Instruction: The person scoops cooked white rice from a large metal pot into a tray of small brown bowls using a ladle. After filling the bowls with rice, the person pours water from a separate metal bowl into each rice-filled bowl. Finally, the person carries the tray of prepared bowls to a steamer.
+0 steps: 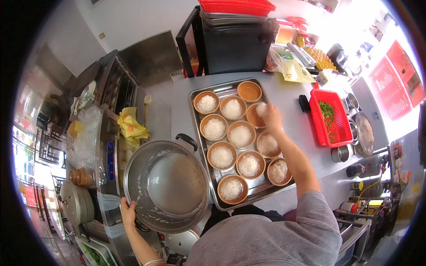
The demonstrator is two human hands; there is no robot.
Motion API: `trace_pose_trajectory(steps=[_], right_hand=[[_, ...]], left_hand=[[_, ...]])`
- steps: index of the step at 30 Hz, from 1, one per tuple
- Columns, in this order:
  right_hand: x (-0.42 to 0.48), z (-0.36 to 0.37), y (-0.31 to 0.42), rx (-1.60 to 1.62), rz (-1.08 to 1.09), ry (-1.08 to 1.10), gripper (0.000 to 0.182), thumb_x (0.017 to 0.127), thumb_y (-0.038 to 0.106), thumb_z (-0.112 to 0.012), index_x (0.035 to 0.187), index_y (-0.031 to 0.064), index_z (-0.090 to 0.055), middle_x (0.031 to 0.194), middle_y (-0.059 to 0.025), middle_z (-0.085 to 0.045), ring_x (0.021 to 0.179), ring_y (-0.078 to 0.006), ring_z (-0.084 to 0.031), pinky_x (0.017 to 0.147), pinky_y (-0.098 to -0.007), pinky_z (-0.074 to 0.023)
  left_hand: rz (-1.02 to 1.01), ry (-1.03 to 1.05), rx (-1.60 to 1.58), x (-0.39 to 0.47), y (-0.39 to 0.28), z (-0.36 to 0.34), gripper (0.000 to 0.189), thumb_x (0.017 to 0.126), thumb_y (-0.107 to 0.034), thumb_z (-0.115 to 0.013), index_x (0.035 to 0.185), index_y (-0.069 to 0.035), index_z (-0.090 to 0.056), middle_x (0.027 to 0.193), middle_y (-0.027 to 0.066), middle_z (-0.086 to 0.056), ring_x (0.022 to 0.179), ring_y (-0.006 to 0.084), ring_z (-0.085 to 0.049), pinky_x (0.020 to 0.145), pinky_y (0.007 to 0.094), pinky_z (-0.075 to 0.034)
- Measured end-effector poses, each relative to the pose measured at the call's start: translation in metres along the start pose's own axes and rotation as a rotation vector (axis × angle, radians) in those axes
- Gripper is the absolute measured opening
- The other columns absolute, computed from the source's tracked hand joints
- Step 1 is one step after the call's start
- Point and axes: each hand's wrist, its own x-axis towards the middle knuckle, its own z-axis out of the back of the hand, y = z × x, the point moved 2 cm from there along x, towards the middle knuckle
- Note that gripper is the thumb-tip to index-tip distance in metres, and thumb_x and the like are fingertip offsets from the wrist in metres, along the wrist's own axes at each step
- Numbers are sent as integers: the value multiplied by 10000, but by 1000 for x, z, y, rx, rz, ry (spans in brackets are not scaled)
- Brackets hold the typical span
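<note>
My left hand (127, 211) grips the near-left rim of a large steel pot (173, 186); white rice grains cling to its inner wall. A blurred white clump (261, 109), apparently rice, is in my right hand (273, 118). That hand is over a brown bowl (253, 117) in the right column of a steel tray (258, 199), partly covering it. Behind it, the far-right bowl (249, 91) shows a bare brown inside. White rice fills the bottom of several other bowls, such as the near one (233, 189) and the far-left one (206, 102).
Right of the tray stands a red plastic basket (316, 116) with green leaves, beside a small black object (304, 103). A black box (236, 50) rises behind the tray. At left, a yellow bag (132, 128) lies by a steel appliance with a blue control panel (110, 161).
</note>
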Motion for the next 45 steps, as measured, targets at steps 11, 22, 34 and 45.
trace_pose_trajectory(steps=[11, 22, 34, 45], right_hand=[[-3, 26, 16, -98, 385, -80, 367, 702, 15, -606, 1053, 52, -505, 1054, -119, -523, 1030, -313, -505, 794, -391, -505], [6, 32, 18, -57, 291, 14, 412, 691, 11, -645, 1072, 66, -499, 1043, -127, -529, 1016, -336, -507, 805, -418, -487], [-2, 24, 15, -103, 190, 134, 404, 748, 60, -616, 1131, 48, -490, 1084, -152, -532, 1068, -349, -496, 860, -413, -474], [1, 54, 73, 495, 5, 3, 396, 760, 43, -733, 1095, 5, -526, 1033, -90, -578, 924, -167, -574, 801, -295, -511]], left_hand=[[63, -66, -14, -4, 17, 4, 182, 863, 26, -530, 1040, -12, -514, 893, 24, -554, 818, 128, -495, 779, 254, -395], [81, 1, -49, -1, 9, 1, 195, 865, 21, -515, 1058, -7, -499, 957, 28, -554, 862, 122, -494, 801, 241, -387], [78, 22, 108, -2, 7, 8, 256, 856, -29, -547, 1105, 8, -500, 981, 80, -567, 897, 163, -519, 811, 268, -400], [-77, -118, 418, 19, -2, 1, 328, 865, -192, -560, 1118, -27, -434, 945, 300, -593, 934, 485, -541, 759, 495, -428]])
